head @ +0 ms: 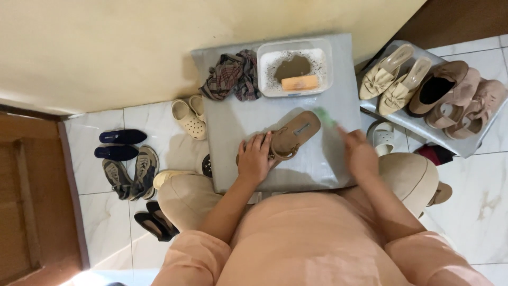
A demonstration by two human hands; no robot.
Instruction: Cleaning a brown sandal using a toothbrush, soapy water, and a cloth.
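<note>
A person in peach-coloured clothing sits over a grey square board (pixel 233 127) laid on the white tiled floor (pixel 476 212) against a cream wall (pixel 106 47). A brown flat sandal with a thong strap (pixel 292 134) lies sole-side down near the middle of the board, its toe pointing far and right. The left hand (pixel 255 158) rests on the near end of the sandal, fingers spread and curved over the heel and strap, pressing it to the board rather than gripping it. The right hand (pixel 358 153) hovers at the right edge of the board, blurred; a green object (pixel 326 117), also blurred, shows just beyond its fingers, and I cannot tell how tightly the hand is closed or whether it holds that object.

At the far edge of the board stands a white rectangular plastic tub (pixel 295 68) with foamy, murky water and an orange bar of soap (pixel 299 82) inside. Just left of it lies a crumpled plaid cloth (pixel 231 76). To the right, on a grey tray (pixel 465 143), sit beige bow mules (pixel 394 77) and tan heeled shoes (pixel 455 95). To the left, on the floor, are cream clogs (pixel 189 116), navy slip-ons (pixel 119 144) and grey sneakers (pixel 132 172).
</note>
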